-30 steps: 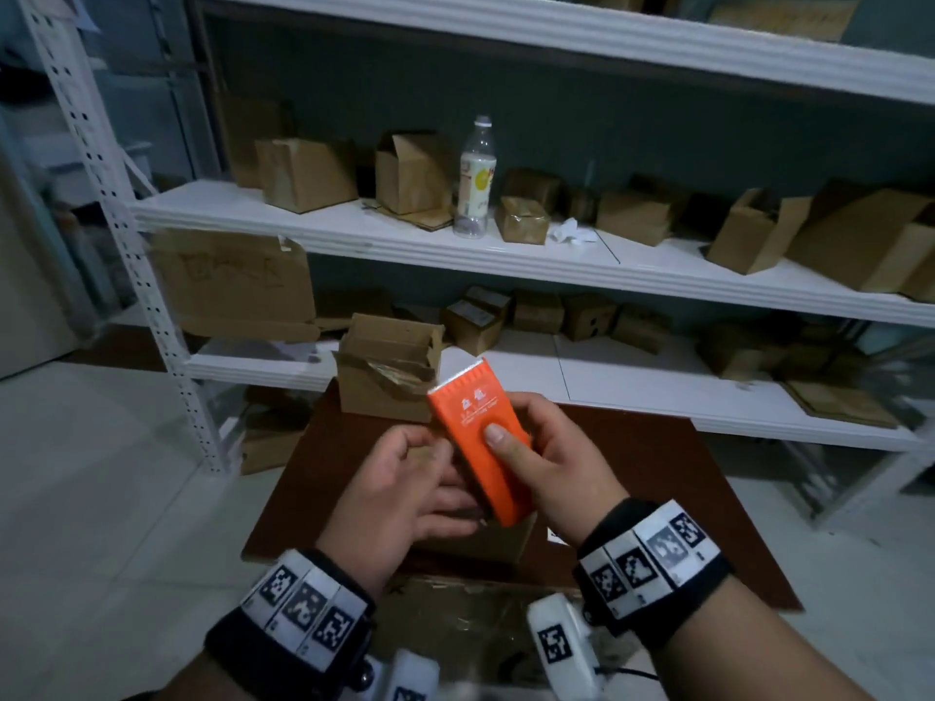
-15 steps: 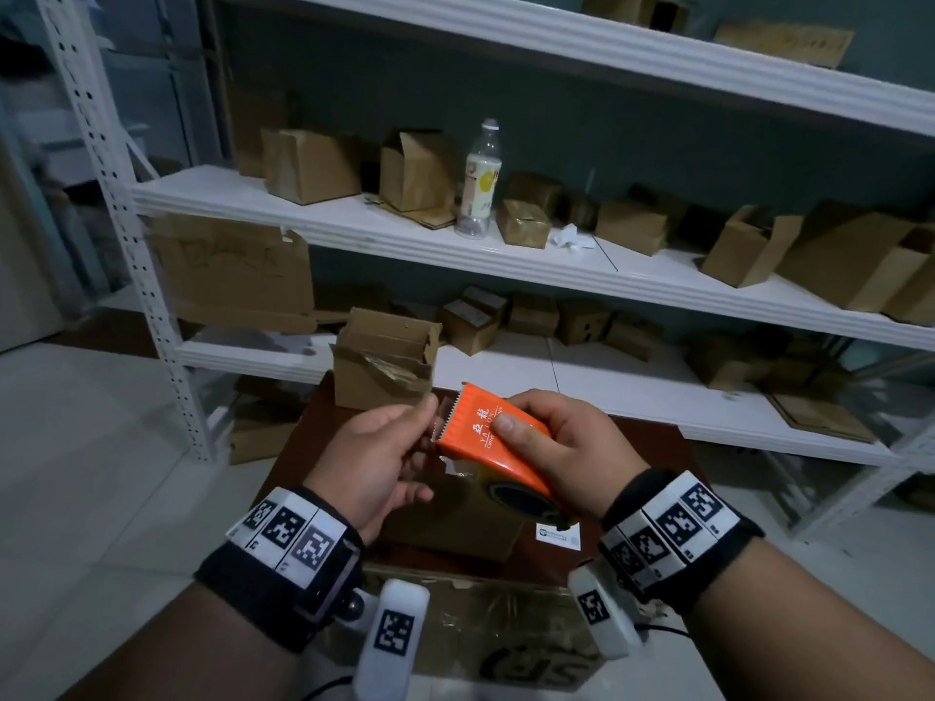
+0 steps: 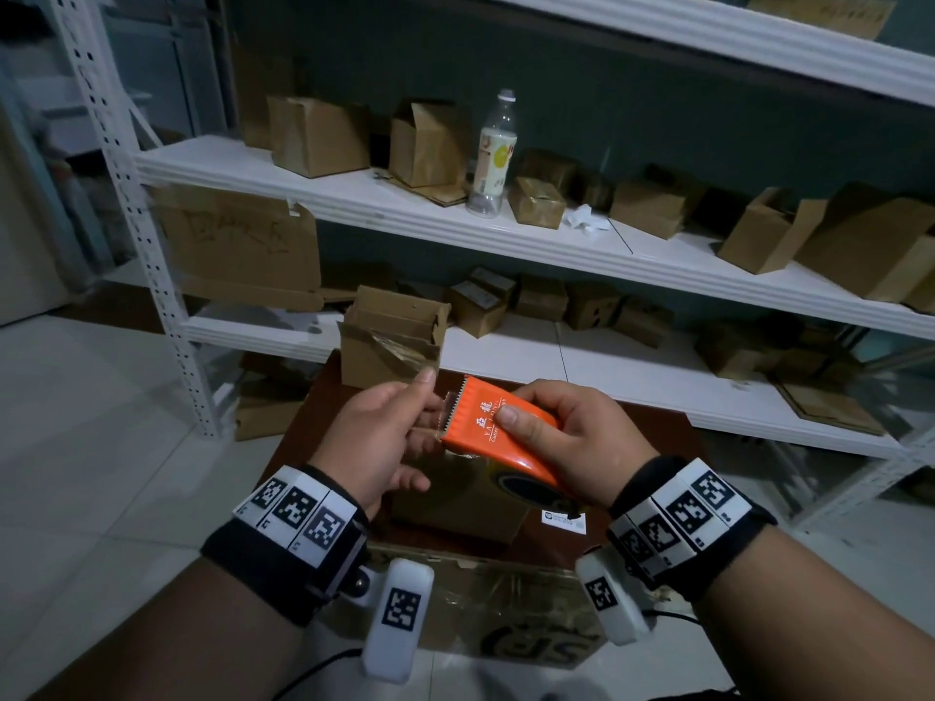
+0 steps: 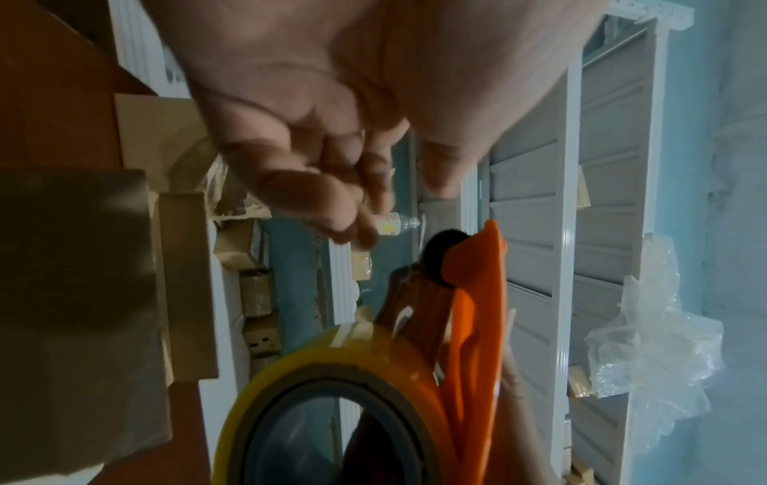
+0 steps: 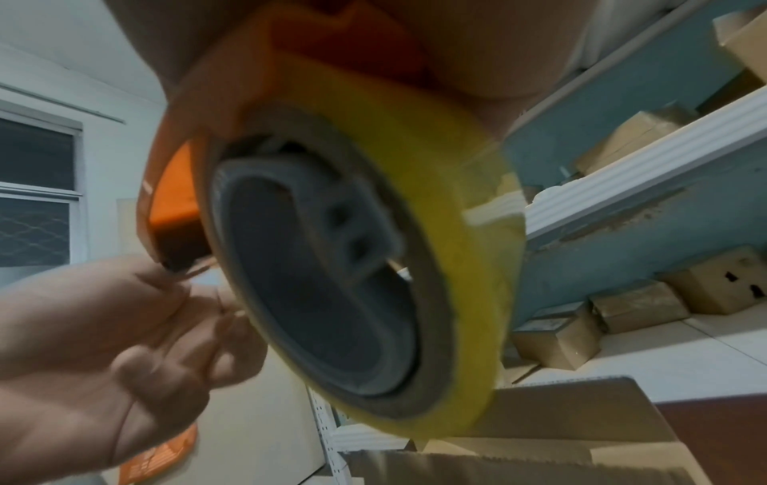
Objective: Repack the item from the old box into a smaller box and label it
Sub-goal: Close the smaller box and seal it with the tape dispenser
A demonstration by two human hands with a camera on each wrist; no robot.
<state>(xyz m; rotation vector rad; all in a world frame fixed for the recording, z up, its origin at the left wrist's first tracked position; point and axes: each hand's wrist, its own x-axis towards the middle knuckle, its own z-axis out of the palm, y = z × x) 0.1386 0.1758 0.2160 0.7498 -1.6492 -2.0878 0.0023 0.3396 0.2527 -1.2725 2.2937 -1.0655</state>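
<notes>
My right hand (image 3: 571, 437) grips an orange tape dispenser (image 3: 498, 437) with a yellowish roll of clear tape (image 5: 415, 183) in it. The dispenser's toothed edge points left. My left hand (image 3: 384, 432) is at that edge and pinches the loose tape end (image 3: 446, 414) between thumb and fingers. Both hands hover over a small brown cardboard box (image 3: 455, 503) on the dark brown table (image 3: 632, 437). An opened, torn box (image 3: 389, 341) stands at the table's far end. A small white label (image 3: 564, 521) lies right of the small box.
A larger taped carton (image 3: 506, 614) with printed letters sits at the table's near edge. White shelving (image 3: 556, 240) behind holds several cardboard boxes and a plastic bottle (image 3: 493, 154). Pale tiled floor (image 3: 101, 447) lies to the left.
My right hand tipped the dispenser from upright to nearly flat, with its toothed edge turned left. My left hand rose to that edge and took the tape end.
</notes>
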